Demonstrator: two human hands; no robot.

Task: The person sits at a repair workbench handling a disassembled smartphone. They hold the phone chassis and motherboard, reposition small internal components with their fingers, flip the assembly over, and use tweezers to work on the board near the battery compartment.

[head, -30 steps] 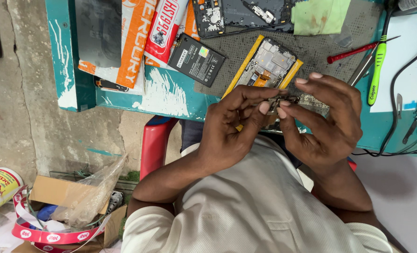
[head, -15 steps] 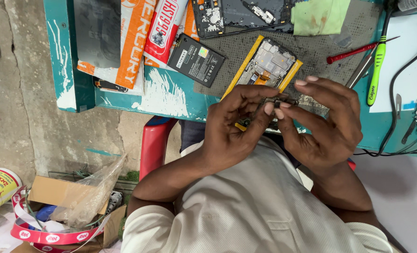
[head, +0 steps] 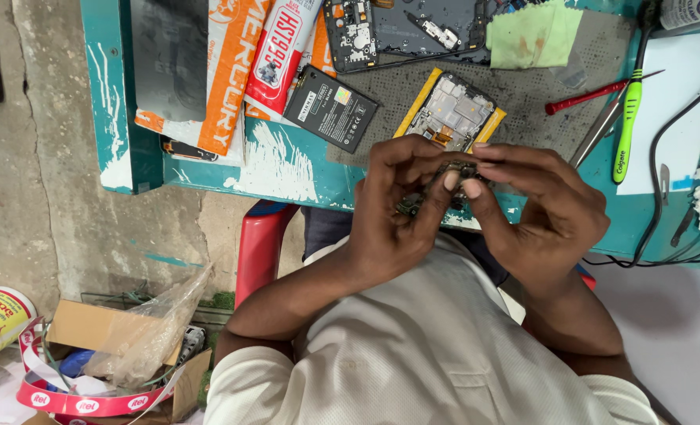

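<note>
**Small circuit board pinched in both hands at the table's near edge**

Left to right, quick pass. I see a dark glass panel (head: 169, 59) lying on the table's (head: 283, 169) far-left corner, smooth and glossy, next to orange printed packaging (head: 232, 75), flat card. A black battery (head: 330, 106), matte rectangular slab, sits at the left edge of the grey textured mat (head: 523, 90).

My left hand (head: 393, 212) is curled closed, thumb and fingertips clamped on the small circuit board (head: 448, 177), a thin green-brown piece with tiny metal parts, held just above the table's near edge. Behind it a yellow-bordered phone frame (head: 452, 110) rests on the mat, metal inside. My right hand (head: 543, 216) pinches the same board from the other side, narrow grip.

Step, as I judge it: working a small part on the board by fingertip. The next move calls for fine, steady pressure; the board looks thin and bendable.

Further right: red screwdriver (head: 594, 96), green-handled tool (head: 627, 126), hard plastic, black cable (head: 661, 181).
</note>
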